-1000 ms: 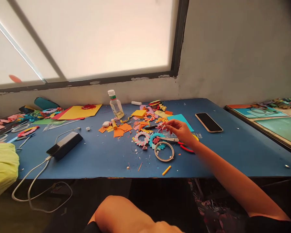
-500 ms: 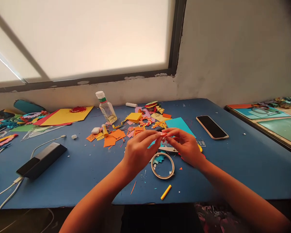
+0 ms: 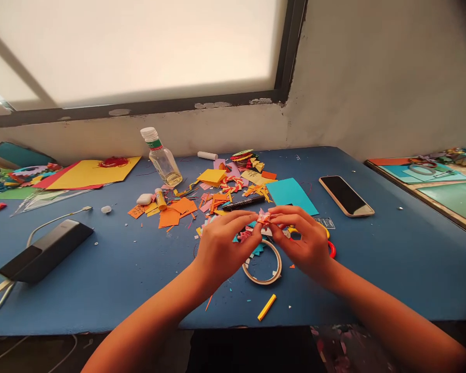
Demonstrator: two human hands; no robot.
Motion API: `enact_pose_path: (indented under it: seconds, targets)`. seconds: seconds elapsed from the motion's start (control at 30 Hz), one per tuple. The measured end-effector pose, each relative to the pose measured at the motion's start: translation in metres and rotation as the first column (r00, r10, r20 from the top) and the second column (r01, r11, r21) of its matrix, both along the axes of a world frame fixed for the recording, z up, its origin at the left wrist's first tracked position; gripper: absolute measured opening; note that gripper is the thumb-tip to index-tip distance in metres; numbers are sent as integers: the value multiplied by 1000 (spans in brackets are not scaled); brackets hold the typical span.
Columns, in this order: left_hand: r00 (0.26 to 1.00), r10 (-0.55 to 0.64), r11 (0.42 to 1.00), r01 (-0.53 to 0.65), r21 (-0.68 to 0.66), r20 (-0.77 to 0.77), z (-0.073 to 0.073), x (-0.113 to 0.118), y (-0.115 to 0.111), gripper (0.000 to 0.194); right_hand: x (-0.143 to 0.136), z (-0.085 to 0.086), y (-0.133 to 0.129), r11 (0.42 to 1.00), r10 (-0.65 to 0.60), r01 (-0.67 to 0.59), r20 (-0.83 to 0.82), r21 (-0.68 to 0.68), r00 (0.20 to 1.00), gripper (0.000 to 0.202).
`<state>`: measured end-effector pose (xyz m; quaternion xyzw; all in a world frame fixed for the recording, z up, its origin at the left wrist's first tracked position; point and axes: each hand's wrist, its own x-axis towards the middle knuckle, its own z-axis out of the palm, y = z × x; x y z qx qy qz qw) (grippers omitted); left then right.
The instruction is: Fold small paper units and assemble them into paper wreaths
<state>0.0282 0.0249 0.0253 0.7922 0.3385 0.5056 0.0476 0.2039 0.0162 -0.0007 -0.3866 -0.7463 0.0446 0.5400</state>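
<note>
A small pink folded-paper piece (image 3: 263, 218) with pointed tips is pinched between the fingertips of both hands. My left hand (image 3: 228, 239) grips it from the left, thumb below and fingers above. From the other side, my right hand (image 3: 301, 235) holds it with thumb and forefinger. Just beneath the hands lies a roll of tape (image 3: 262, 282), with scraps of blue paper inside its ring. Scissors with red and yellow handles (image 3: 332, 249) lie partly hidden behind my right hand. A black marker (image 3: 244, 203) rests beyond my left hand.
Loose orange paper pieces (image 3: 171, 215), a glue stick (image 3: 160, 199) and a clear bottle (image 3: 165, 163) stand or lie left of centre. A blue sheet (image 3: 293, 196) and a phone (image 3: 346, 196) are to the right. A black device (image 3: 46, 251) with cables sits left. A yellow strip (image 3: 266, 307) lies near the front edge.
The pink paper piece shows more clearly between the fingertips, and the hands have shifted slightly. The view has moved a little, bringing the black marker and red scissor handle into plainer sight.
</note>
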Motion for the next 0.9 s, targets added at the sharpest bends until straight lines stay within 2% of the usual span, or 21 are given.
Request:
enact_pose_path:
  seconds: [0.1, 0.17, 0.33, 0.47, 0.73, 0.9]
  targets:
    - [996, -47, 990, 57, -125, 80, -1, 3, 0, 13, 0, -2, 0, 997, -24, 21, 43, 73, 999, 18]
    - [994, -53, 988, 66, -137, 92, -1, 3, 1, 14, 0, -3, 1, 997, -24, 22, 30, 76, 999, 17]
    - [996, -87, 995, 88, -42, 31, -2, 1, 4, 15, -1, -1, 3, 1000, -16, 15, -53, -24, 998, 10]
    - [996, -94, 995, 94, 22, -8, -4, 0, 7, 15, -2, 0, 1, 993, 23, -36, -117, -115, 993, 8]
    - [995, -88, 996, 89, 26, -41, -5, 0, 7, 15, -2, 0, 0, 972, 46, -93, -211, -216, 976, 5]
    - [996, -77, 995, 80, 56, -51, -5, 0, 8, 13, -3, -1, 0, 968, 55, -107, -223, -229, 973, 4]
